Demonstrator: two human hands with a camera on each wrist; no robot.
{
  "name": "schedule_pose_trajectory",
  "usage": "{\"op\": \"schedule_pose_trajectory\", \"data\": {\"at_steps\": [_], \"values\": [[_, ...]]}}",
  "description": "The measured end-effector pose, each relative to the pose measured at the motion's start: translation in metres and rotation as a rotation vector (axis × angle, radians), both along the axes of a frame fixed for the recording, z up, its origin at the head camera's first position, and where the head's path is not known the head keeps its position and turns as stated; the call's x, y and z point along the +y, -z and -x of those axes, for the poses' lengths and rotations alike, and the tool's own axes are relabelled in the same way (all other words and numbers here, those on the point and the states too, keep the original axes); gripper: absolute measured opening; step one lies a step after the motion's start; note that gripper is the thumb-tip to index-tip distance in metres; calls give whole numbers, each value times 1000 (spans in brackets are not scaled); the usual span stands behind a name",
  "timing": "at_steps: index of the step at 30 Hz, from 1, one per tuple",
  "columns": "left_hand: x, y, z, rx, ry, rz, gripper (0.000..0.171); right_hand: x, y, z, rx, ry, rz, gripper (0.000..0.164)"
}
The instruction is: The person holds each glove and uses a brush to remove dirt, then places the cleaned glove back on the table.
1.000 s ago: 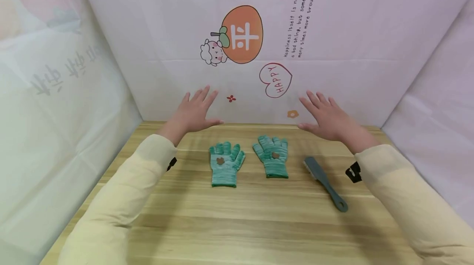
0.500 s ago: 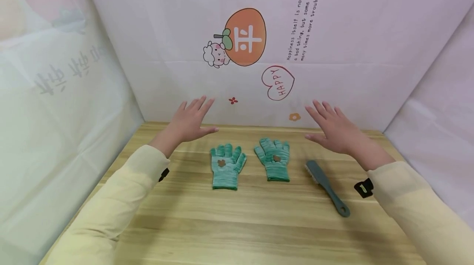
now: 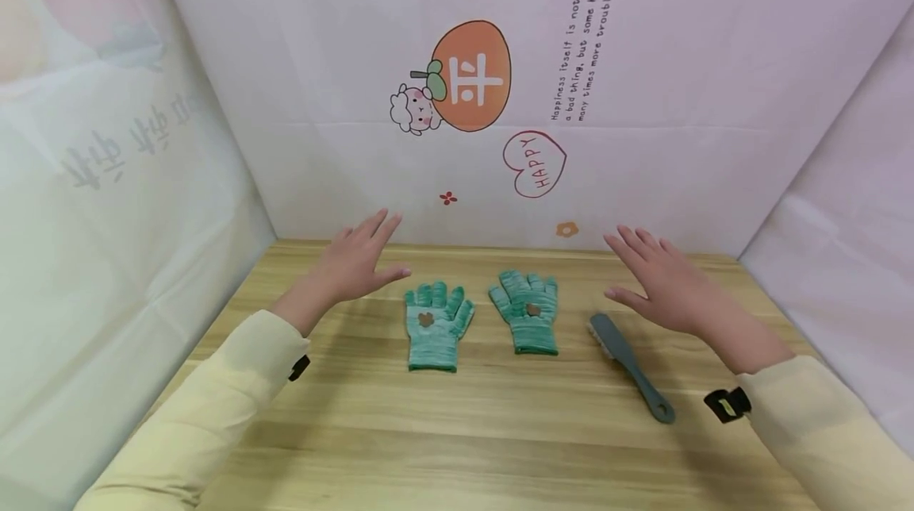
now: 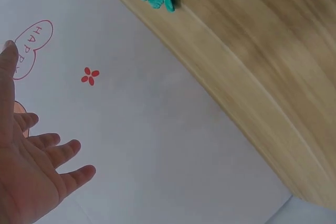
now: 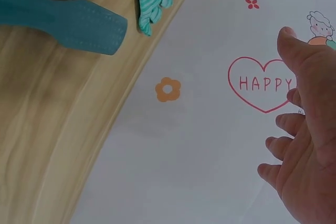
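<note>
Before a white cartoon-printed backdrop, one wood-grain tabletop bears two green knitted gloves and one grey-blue long-handled brush. The left hand holds its fingers apart, one glove at their five o'clock; the right hand likewise, the other glove at eight, the brush at six.

The worktop is bounded by a rear cloth, a left side cloth and a right side cloth. On the worktop, the left glove and the right glove lie side by side, apart, cuffs toward the front; the right glove sits slightly farther back. The brush lies right of both, diagonally, head rearward, handle end front right. The left hand is left of the gloves; the right hand is right of them, above worktop level.
</note>
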State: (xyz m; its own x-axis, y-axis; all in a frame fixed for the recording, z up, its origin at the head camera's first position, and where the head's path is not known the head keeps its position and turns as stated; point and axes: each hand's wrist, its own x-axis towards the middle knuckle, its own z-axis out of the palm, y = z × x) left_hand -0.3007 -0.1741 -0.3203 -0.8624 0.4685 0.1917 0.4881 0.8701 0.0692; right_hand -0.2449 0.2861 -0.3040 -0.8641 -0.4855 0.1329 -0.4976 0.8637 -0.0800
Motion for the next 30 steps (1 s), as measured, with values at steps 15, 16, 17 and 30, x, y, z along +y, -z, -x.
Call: {"op": "schedule_pose_trajectory", "data": {"at_steps": [15, 16, 17, 30], "values": [[-9, 25, -15, -58, 10, -54, 87, 14, 19, -14, 44, -9, 28, 83], [-9, 27, -16, -55, 10, -56, 87, 14, 21, -15, 43, -8, 27, 83], [-9, 28, -17, -55, 8, -61, 86, 15, 22, -15, 41, -7, 28, 83], [-17, 48, -24, -214, -36, -162, 84, 23, 44, -24, -33, 24, 69, 77]]}}
